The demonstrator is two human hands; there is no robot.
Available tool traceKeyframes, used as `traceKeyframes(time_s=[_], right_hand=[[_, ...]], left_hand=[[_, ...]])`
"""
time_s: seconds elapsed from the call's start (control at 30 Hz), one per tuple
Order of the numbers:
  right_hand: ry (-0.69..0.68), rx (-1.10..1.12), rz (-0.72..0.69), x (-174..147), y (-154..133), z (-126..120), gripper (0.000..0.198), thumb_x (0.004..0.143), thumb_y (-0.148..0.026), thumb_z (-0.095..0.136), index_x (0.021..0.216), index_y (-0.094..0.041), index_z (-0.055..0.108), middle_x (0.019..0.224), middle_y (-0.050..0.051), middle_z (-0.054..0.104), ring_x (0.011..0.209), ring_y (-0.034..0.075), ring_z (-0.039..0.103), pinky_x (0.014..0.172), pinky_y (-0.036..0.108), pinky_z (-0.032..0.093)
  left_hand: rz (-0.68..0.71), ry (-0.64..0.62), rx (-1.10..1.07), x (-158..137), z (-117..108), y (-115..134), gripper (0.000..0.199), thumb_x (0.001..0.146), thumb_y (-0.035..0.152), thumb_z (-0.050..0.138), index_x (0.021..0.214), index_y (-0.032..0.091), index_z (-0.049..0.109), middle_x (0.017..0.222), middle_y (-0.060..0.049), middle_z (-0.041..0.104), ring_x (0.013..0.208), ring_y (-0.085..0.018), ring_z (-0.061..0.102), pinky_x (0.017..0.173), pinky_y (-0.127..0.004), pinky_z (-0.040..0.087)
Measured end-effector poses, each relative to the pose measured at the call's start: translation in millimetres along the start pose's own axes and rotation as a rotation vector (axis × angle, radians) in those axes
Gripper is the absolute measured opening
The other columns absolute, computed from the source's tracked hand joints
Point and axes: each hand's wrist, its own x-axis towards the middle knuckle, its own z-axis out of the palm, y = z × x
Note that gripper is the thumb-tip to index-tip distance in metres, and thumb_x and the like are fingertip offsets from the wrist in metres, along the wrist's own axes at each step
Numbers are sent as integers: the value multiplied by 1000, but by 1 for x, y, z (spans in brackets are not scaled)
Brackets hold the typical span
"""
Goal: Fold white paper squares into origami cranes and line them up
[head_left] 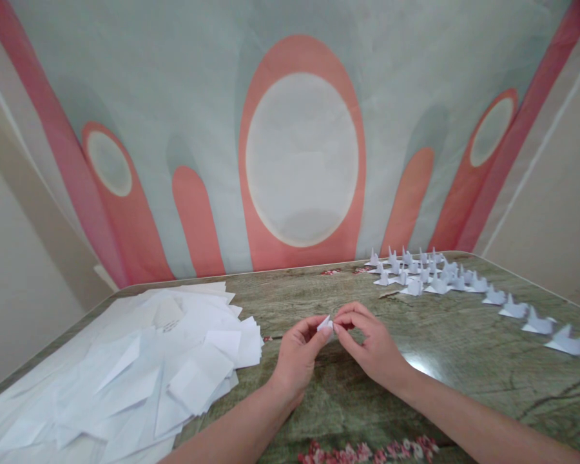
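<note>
Above the middle of the table, my left hand [299, 351] pinches a small piece of folded white paper [325, 324] between thumb and fingers. My right hand [367, 338] is closed too, its thumb and fingertips pinching the paper's right edge. Most of the folded paper is hidden by the fingers, so its full shape does not show. Over on the right of the table stand several finished white paper cranes [439, 280], in a cluster that trails into a line towards the near right. To the left of my hands lies a wide heap of loose white paper sheets [193, 380].
The table [367, 412] has a green-brown wood-grain top with pink flower prints [367, 450] along the near side. Behind its far edge rises a wall backdrop [391, 96] with coral shapes and a pale oval. Light reflects off the tabletop right of my hands.
</note>
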Motion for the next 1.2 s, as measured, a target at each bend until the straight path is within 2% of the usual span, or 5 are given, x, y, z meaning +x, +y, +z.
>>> traceKeyframes(time_s=[0.23, 0.53, 0.87, 1.2], right_hand=[[24, -231, -182, -1, 9, -3, 9, 81, -16, 52, 83, -19, 60, 86, 6, 58, 82, 18, 56, 75, 33, 46], [42, -332, -227, 1, 10, -6, 10, 81, -16, 52, 83, -20, 61, 86, 5, 60, 80, 18, 57, 73, 33, 45], [13, -444, -365, 5, 15, -12, 12, 81, -13, 52, 87, -20, 60, 88, 6, 62, 81, 17, 58, 72, 33, 43], [42, -404, -315, 4, 12, -11, 11, 79, -16, 53, 86, -20, 61, 88, 6, 61, 83, 19, 57, 73, 34, 44]], left_hand=[[20, -2, 38, -1, 0, 2, 23, 70, 31, 69, 84, 13, 66, 79, -3, 65, 74, -13, 53, 75, -24, 39], [6, -6, 55, -1, 0, 0, 25, 68, 35, 70, 82, 14, 68, 78, -4, 66, 72, -14, 54, 72, -25, 39], [7, -27, 27, 0, 0, -2, 26, 68, 34, 70, 84, 14, 68, 80, -4, 67, 73, -14, 55, 74, -25, 40], [7, -18, 35, -1, 0, -1, 27, 66, 35, 70, 82, 14, 69, 79, -4, 67, 72, -15, 55, 74, -27, 41]])
